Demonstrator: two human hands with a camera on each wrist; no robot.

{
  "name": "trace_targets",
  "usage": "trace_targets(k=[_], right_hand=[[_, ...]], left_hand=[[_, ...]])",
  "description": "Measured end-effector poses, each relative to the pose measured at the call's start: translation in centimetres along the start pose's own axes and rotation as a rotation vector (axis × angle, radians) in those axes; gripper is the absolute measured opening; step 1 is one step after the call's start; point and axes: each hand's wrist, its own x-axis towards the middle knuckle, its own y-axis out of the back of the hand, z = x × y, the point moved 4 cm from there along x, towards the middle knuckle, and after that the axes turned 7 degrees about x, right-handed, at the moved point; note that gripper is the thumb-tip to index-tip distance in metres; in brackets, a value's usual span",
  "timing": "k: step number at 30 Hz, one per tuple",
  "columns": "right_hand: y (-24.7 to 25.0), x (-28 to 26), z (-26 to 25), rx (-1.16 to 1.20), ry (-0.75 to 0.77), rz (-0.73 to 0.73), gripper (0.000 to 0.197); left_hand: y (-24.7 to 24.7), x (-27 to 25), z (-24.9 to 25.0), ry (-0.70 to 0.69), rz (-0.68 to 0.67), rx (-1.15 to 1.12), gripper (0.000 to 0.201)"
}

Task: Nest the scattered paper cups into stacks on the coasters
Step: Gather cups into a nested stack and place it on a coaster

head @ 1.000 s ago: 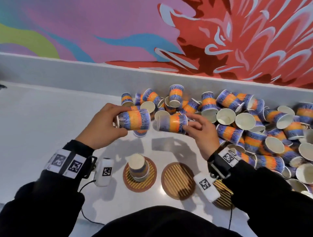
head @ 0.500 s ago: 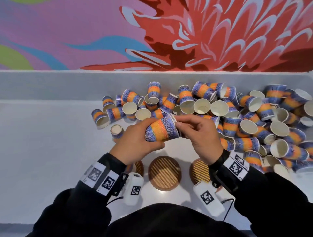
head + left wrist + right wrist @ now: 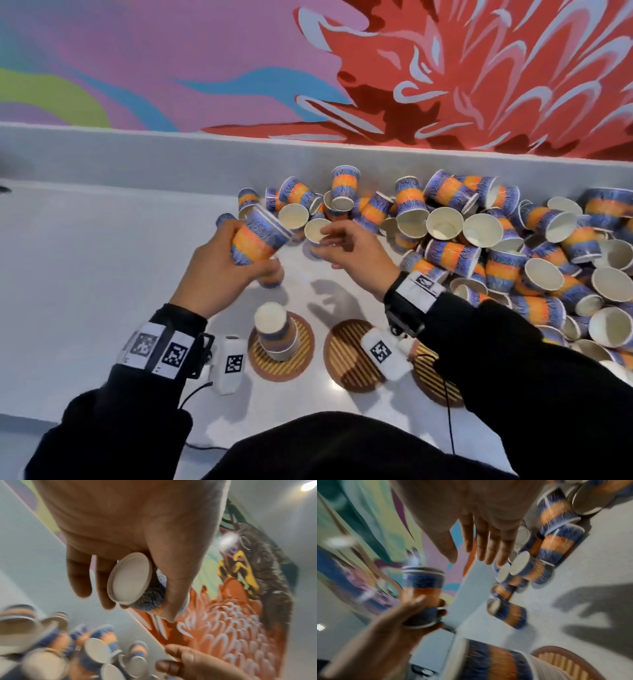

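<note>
Since half a second ago the hands have parted: the left hand [image 3: 219,270] grips nested cups [image 3: 258,236] tilted above the tabletop [image 3: 85,274], while the right hand [image 3: 352,251], fingers spread and holding nothing, hovers by the cup pile [image 3: 496,246]. Nearer the person, a short upside-down stack [image 3: 275,334] stands on the left coaster [image 3: 301,356], with another coaster [image 3: 342,356] beside it. A white ledge [image 3: 137,154] and floral mural [image 3: 445,68] rise behind.
</note>
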Motion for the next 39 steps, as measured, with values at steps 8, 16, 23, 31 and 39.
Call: trace_targets(k=[8,16,23,31,39], right_hand=[[-9.3,6.8,5.2,-0.756,0.116,-0.45,0.078],[-12.6,10.8,8.7,-0.961,0.074,-0.548,0.049],[-5.8,8.4,3.4,-0.889,0.105,-0.291,0.036],[3.6,0.5,-0.8,0.466,-0.422,0.026,0.035],[6.1,-5.5,-2.1,0.291,-0.23,-0.124,0.076]], left_hand=[[1.3,0.4,-9.4,0.21,0.03,-0.006,0.072],[0.7,0.6,-11.6,0.222,-0.042,-0.073,0.064],[2.0,1.4,-8.3,0.131,-0.063,-0.077,0.065],[1.1,0.9,0.8,-0.129,-0.158,0.006,0.068],[-4.1,-1.2,6.2,-0.315,-0.322,0.03,0.081]])
